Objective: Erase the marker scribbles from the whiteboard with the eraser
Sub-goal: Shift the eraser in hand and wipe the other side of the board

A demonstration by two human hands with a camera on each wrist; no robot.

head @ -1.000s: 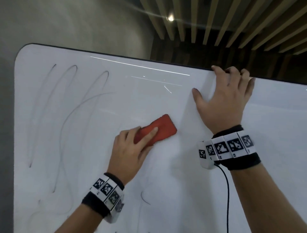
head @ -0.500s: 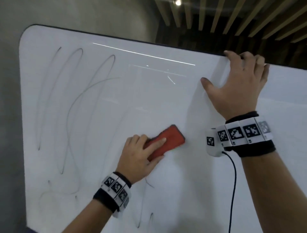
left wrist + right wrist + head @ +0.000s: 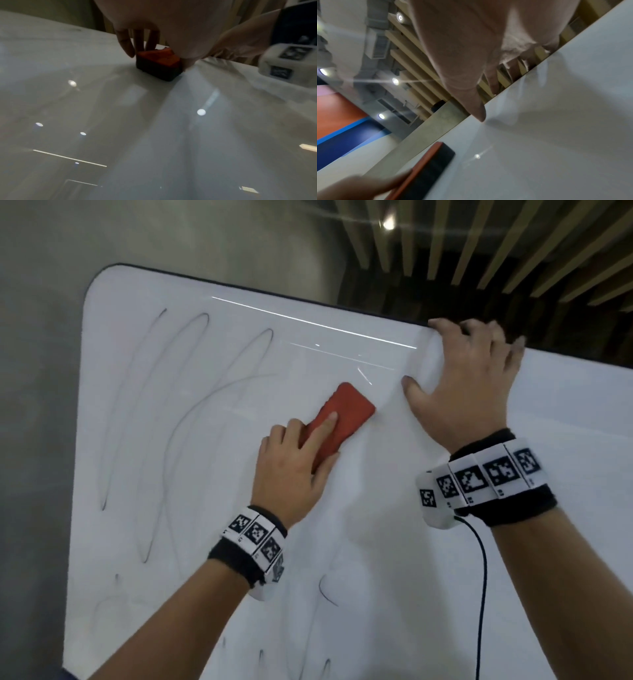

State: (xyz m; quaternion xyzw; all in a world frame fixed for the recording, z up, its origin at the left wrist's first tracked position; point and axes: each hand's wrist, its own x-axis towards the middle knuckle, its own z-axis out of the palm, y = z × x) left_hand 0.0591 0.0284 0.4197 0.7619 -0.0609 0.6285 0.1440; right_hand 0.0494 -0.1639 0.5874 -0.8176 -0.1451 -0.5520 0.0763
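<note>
Reaching up from below, your left hand (image 3: 291, 463) presses the flat red rectangular eraser with the dark felt underside (image 3: 339, 422) against the large white glossy whiteboard with a thin dark rim (image 3: 565, 422), the index finger stretched along the eraser's red back, the other fingers on its left edge and the thumb tucked against its right edge, so the hand grips it. Your right hand (image 3: 469, 385) sits at the whiteboard's top edge, its fingers hooked over the rim and its thumb splayed flat on the white surface, holding on to the board. The eraser lies tilted on the board's upper middle, just left of that thumb and apart from it. Thin grey looping marker scribbles (image 3: 191, 419) cover the whiteboard left of the eraser, with a few short strokes lower down.
</note>
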